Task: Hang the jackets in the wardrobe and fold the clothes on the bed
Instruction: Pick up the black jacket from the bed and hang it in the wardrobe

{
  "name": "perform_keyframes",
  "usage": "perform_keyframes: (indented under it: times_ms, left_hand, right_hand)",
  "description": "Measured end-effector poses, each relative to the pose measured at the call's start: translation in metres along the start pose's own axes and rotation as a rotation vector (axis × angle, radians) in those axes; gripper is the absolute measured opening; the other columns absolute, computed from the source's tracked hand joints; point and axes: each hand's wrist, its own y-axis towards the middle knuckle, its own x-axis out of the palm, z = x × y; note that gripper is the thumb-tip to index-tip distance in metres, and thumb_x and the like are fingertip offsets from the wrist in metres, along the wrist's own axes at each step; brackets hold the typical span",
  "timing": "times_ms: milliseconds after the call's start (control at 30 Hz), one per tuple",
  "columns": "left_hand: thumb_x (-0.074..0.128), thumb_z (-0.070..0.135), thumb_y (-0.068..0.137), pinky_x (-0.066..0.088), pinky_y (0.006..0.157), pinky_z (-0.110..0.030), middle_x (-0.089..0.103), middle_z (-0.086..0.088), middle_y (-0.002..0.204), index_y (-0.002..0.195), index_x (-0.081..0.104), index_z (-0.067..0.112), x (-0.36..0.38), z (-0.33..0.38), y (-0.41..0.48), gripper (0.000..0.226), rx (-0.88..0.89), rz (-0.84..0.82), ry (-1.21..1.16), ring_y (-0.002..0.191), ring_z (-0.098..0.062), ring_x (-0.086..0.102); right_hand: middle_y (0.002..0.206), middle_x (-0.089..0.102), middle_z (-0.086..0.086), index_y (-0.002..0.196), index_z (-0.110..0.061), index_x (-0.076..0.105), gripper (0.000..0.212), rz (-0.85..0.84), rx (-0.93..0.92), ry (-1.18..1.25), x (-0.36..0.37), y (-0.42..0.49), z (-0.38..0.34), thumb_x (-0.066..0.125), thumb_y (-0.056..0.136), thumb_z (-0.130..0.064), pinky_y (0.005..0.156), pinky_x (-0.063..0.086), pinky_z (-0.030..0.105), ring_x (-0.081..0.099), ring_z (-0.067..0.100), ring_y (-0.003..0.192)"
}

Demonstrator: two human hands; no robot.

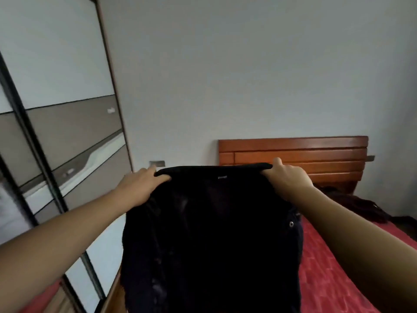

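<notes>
Black jacket (212, 233) hangs spread in the air between the wardrobe (58, 136) and the bed (334, 274), its top edge pinched by the left hand (141, 185) and right hand (287, 176), 2 grips that suggest the hanging step, which next calls for a hanger, unseen here.
</notes>
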Motion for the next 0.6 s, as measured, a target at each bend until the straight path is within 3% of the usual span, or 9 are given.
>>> perform_keyframes:
  times_ms: [67, 133, 200, 267, 400, 533, 600]
  left_hand:
    - [0.053, 0.013, 0.090, 0.042, 0.066, -0.036, 0.039, -0.003, 0.125, 0.143, 0.023, 0.054, 0.006, -0.032, -0.023, 0.073, -0.021, -0.024, 0.021, 0.112, -0.030, 0.052]
    - [0.052, 0.008, 0.087, 0.043, 0.065, -0.036, 0.041, -0.002, 0.118, 0.133, 0.037, 0.049, 0.010, -0.061, -0.044, 0.064, -0.080, -0.038, -0.072, 0.105, -0.031, 0.054]
    - [0.049, 0.004, 0.083, 0.050, 0.068, -0.039, 0.046, 0.000, 0.104, 0.107, 0.049, 0.044, 0.011, -0.089, -0.062, 0.046, -0.169, -0.004, -0.207, 0.093, -0.029, 0.058]
    - [0.046, 0.000, 0.078, 0.053, 0.073, -0.043, 0.052, 0.001, 0.098, 0.091, 0.048, 0.038, 0.012, -0.113, -0.081, 0.040, -0.281, 0.035, -0.317, 0.094, -0.029, 0.058]
    - [0.045, 0.000, 0.076, 0.039, 0.060, -0.034, 0.050, 0.009, 0.081, 0.088, 0.053, 0.030, 0.013, -0.159, -0.119, 0.033, -0.473, 0.127, -0.392, 0.083, -0.026, 0.052]
    - [0.049, 0.006, 0.080, 0.035, 0.056, -0.032, 0.050, 0.008, 0.078, 0.089, 0.052, 0.029, 0.006, -0.207, -0.162, 0.025, -0.575, 0.174, -0.392, 0.072, -0.019, 0.051]
    - [0.050, 0.008, 0.083, 0.041, 0.057, -0.035, 0.050, 0.005, 0.080, 0.092, 0.052, 0.028, 0.002, -0.229, -0.182, 0.021, -0.632, 0.182, -0.391, 0.071, -0.016, 0.049]
  right_hand:
    - [0.097, 0.038, 0.006, 0.128, -0.032, 0.053, 0.030, 0.016, -0.058, -0.028, -0.011, 0.017, -0.026, 0.046, 0.102, -0.019, 0.062, 0.046, 0.042, 0.065, 0.036, 0.088]
    - [0.104, 0.044, 0.008, 0.133, -0.032, 0.051, 0.034, 0.039, -0.093, 0.005, -0.020, 0.035, -0.054, 0.044, 0.102, -0.020, 0.066, 0.045, 0.043, 0.064, 0.038, 0.097]
    - [0.109, 0.049, 0.010, 0.138, -0.032, 0.048, 0.039, 0.072, -0.118, 0.102, -0.029, 0.051, -0.089, 0.042, 0.102, -0.018, 0.068, 0.048, 0.044, 0.066, 0.040, 0.099]
    - [0.110, 0.052, 0.010, 0.137, -0.033, 0.050, 0.041, 0.100, -0.149, 0.217, -0.040, 0.066, -0.128, 0.043, 0.100, -0.016, 0.071, 0.051, 0.043, 0.067, 0.039, 0.098]
    - [0.115, 0.060, 0.012, 0.134, -0.030, 0.054, 0.043, 0.121, -0.232, 0.388, -0.073, 0.087, -0.204, 0.042, 0.095, -0.014, 0.082, 0.056, 0.046, 0.065, 0.040, 0.104]
    - [0.128, 0.062, 0.013, 0.141, -0.030, 0.051, 0.051, 0.135, -0.314, 0.448, -0.106, 0.105, -0.270, 0.044, 0.093, -0.014, 0.088, 0.053, 0.044, 0.062, 0.038, 0.114]
    - [0.131, 0.062, 0.012, 0.144, -0.032, 0.049, 0.055, 0.150, -0.351, 0.481, -0.125, 0.113, -0.302, 0.045, 0.092, -0.016, 0.088, 0.052, 0.042, 0.061, 0.037, 0.116]
